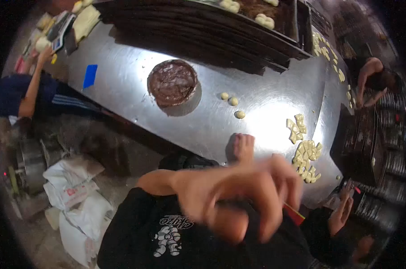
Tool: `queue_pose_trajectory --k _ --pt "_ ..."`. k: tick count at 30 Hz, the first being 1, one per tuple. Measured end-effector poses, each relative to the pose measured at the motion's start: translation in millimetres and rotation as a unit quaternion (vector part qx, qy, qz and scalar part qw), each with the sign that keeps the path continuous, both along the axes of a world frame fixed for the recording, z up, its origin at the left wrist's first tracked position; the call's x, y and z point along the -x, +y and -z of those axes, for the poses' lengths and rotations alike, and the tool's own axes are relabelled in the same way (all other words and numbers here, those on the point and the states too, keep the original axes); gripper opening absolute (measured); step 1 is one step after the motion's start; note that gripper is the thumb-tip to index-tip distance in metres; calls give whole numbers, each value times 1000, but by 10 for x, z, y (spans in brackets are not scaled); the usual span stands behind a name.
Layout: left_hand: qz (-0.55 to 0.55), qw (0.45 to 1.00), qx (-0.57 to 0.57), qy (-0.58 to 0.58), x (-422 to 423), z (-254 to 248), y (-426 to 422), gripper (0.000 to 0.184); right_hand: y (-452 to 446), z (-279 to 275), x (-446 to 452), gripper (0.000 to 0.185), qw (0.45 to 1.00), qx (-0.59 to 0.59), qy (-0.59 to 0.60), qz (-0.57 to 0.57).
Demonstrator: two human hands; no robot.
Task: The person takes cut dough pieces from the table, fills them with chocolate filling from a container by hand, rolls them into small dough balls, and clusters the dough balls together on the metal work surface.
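Note:
My left hand (243,193) is raised close to the camera and blurred, its fingers loosely bent and apart with nothing visible in them. Behind it, my right hand (243,145) rests fingers-forward on the metal table; its palm and wrist are mostly hidden. Just beyond those fingers lies a small dough ball (240,114), with two more dough balls (229,98) past it. To the right is a pile of cut dough pieces (307,154). Farther left on the table stands a round, brown, flour-dusted block or pan (172,83).
Stacked dark trays (203,33) line the table's far side, some dough on top. Blue tape (90,75) marks the metal table (122,94). Co-workers' arms (30,96) reach in at left and right. White sacks (79,201) lie on the floor at lower left.

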State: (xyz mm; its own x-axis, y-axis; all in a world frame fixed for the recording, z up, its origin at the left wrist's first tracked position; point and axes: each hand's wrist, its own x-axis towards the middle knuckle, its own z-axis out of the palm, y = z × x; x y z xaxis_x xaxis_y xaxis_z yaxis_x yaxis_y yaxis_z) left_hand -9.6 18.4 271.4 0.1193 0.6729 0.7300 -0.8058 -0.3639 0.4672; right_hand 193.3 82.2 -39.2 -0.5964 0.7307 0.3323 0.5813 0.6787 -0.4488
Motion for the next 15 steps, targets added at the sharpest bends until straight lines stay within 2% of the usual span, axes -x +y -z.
queue_pose_trajectory --k 1,2,3,4,5,6,7,8,9,10,11,12,13,14,15 --pt "-168 978 -50 110 11 235 180 31 106 -110 -148 20 983 113 -142 -27" --pt "-177 944 177 215 145 269 120 19 148 -104 -61 20 984 111 -138 -14" --pt "-296 884 180 313 117 651 382 16 243 -67 128 17 992 57 -81 79" --pt "-325 824 213 412 147 1063 556 22 357 -83 291 15 985 -4 -21 171" --pt "-331 780 216 484 151 1459 658 25 269 -128 270 12 992 24 37 121" --pt "-338 729 216 555 154 1792 754 30 126 -117 289 11 993 -53 30 102" --pt "-332 732 197 561 125 2044 805 30 10 -102 311 11 988 -125 20 83" --pt "-342 712 159 592 96 2260 821 33 27 -113 220 11 986 -132 27 100" --pt "-352 691 127 619 71 2415 862 35 61 -128 40 15 993 -90 16 72" --pt "-345 692 123 622 39 2515 926 35 46 -160 -76 18 998 -42 3 41" --pt "-349 667 95 651 -9 2635 961 38 109 -133 -106 18 998 -33 1 48" --pt "-352 642 67 678 -63 2704 992 41 327 -205 -72 25 994 9 -18 107" --pt "-342 647 71 678 -80 2729 1044 41 455 -262 -82 32 984 51 -40 164" --pt "-310 661 74 679 -46 2739 1131 43 466 -310 -66 32 983 57 -46 166" --pt "-279 674 74 680 -23 2727 1169 44 472 -366 22 34 982 40 7 183"
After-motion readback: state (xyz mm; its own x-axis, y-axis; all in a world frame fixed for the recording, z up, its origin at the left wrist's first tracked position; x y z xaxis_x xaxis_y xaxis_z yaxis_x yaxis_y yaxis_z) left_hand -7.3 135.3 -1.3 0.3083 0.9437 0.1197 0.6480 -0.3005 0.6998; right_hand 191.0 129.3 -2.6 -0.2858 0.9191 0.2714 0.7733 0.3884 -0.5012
